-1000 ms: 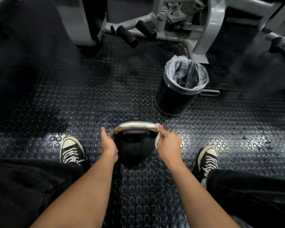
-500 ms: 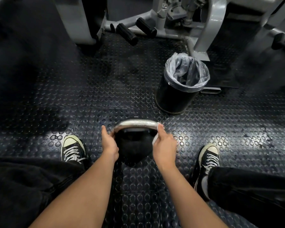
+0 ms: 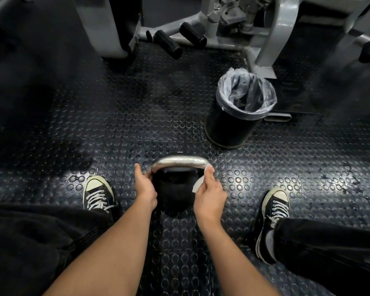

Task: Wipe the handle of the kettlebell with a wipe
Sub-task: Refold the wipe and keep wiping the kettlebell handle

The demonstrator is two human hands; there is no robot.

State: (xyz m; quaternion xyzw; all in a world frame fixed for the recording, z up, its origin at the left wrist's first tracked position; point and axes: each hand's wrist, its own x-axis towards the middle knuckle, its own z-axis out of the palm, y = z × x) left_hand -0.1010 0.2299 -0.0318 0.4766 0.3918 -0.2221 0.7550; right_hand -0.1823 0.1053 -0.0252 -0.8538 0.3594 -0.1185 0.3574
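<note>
Head view: I see the right hand's [image 3: 209, 194] fingers [image 3: 208, 175] curled around a white wipe [image 3: 198, 184], pressing it against the right end of the kettlebell's silver handle [image 3: 179, 162]. My left hand [image 3: 144, 186] grips the handle's left end, thumb up along the outside. Below the handle, the black kettlebell [image 3: 175, 195] sits on the studded rubber floor [image 3: 115, 129] between two black sneakers, the left sneaker [image 3: 97, 194] and the right sneaker [image 3: 272, 212]. Farther out, beyond and to the right, a black bin [image 3: 229, 127] with a clear plastic liner stands near the grey frame of a gym machine [image 3: 282, 28].
</note>
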